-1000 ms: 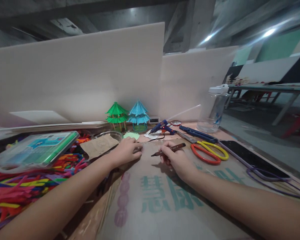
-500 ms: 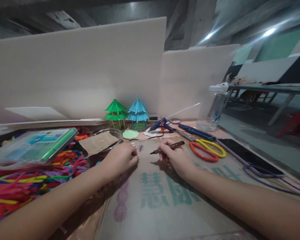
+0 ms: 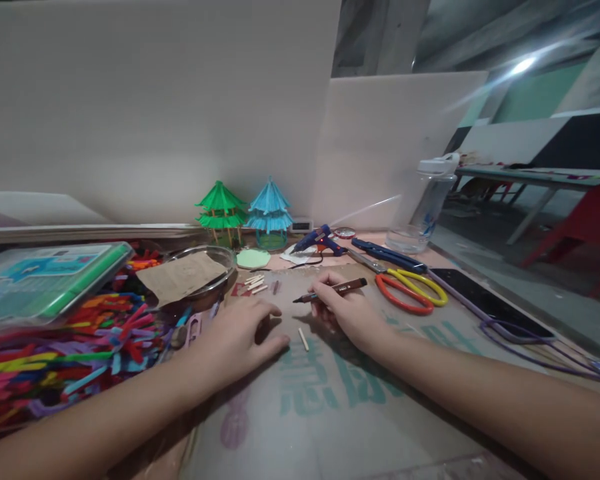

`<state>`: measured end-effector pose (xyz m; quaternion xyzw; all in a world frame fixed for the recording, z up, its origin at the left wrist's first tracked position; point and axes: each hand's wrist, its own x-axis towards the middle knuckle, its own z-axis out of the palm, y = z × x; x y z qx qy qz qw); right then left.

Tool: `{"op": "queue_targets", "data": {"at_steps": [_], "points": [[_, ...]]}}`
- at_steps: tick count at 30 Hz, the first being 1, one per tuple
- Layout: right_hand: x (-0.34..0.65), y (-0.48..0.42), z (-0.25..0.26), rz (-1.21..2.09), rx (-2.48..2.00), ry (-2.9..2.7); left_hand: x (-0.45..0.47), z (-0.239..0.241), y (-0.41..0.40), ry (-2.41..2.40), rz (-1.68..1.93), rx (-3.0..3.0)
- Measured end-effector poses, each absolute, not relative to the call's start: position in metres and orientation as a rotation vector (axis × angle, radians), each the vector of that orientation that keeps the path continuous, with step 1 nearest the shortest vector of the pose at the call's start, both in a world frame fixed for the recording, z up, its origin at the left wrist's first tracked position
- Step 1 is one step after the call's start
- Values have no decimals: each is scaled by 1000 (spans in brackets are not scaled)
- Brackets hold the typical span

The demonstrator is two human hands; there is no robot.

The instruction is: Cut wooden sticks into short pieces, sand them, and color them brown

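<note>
In my right hand is a brown marker pen, uncapped, its dark tip pointing left just above the cardboard sheet. My left hand rests on the cardboard with thumb and forefinger apart and nothing between them. A short pale wooden stick lies alone between the two hands. Beyond my left fingers sits a small group of similar sticks. Green and blue printed characters and marks show on the cardboard.
Behind stand a green paper pagoda and a blue one. A glue gun, scissors, a blue cutter, a phone and a bottle line the right. Pipe cleaners and a plastic case fill the left.
My left hand has moved back toward me and opened, uncovering the group of sticks; a single stick now lies on the cardboard. My right hand still holds the marker. The view has tilted down slightly.
</note>
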<state>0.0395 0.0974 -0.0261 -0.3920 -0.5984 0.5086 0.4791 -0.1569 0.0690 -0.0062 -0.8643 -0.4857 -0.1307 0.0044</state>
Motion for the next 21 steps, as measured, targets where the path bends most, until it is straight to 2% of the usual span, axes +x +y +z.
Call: {"op": "queue_targets", "data": {"at_steps": [3, 7, 10, 21], "points": [[36, 94, -29, 1321, -902, -1455, -154, -16, 62, -1315, -518, -2791], [35, 92, -33, 1367, -858, -1511, -156, -23, 54, -1177, -447, -2878], [38, 90, -33, 1405, -846, -1528, -160, -25, 56, -1235, -423, -2891], [39, 88, -31, 1466, -757, -1532, -150, -31, 66, -1369, -691, -2903]]}}
